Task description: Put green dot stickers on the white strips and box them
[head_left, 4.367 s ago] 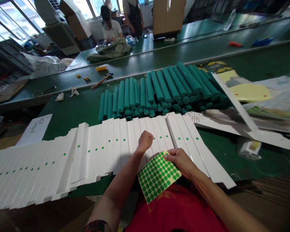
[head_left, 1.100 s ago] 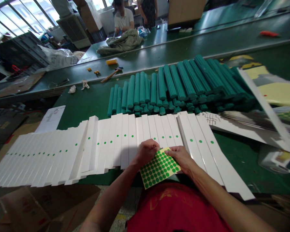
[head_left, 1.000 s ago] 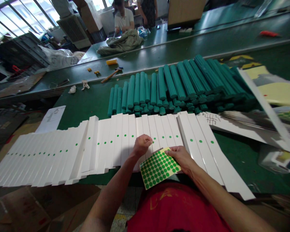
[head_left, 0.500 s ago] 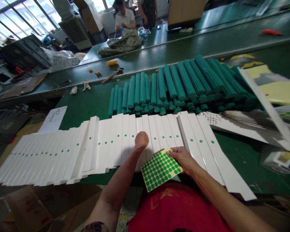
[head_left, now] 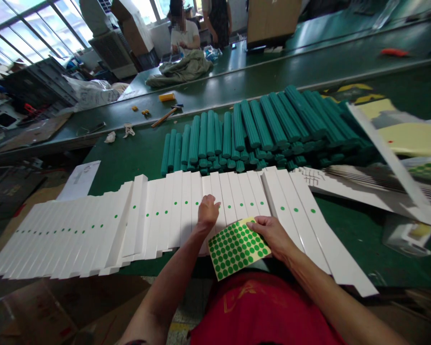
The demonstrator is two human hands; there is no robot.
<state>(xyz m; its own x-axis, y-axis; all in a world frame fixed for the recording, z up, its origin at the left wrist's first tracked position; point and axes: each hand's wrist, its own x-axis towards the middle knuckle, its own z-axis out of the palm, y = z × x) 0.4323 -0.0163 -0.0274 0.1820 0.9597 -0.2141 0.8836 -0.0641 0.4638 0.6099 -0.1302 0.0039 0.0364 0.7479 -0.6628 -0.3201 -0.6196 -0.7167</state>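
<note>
The left hand (head_left: pixel 208 213) rests closed, fingers curled, on a white strip (head_left: pixel 215 189), just beside the green dot sheet (head_left: pixel 235 249), which the right hand (head_left: pixel 271 235) grips by its corner over the strips' near ends.

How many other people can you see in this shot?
2: a person in a white T-shirt in the distance, and a person in a dark apron standing behind and to their right. Others may be out of view.
</note>
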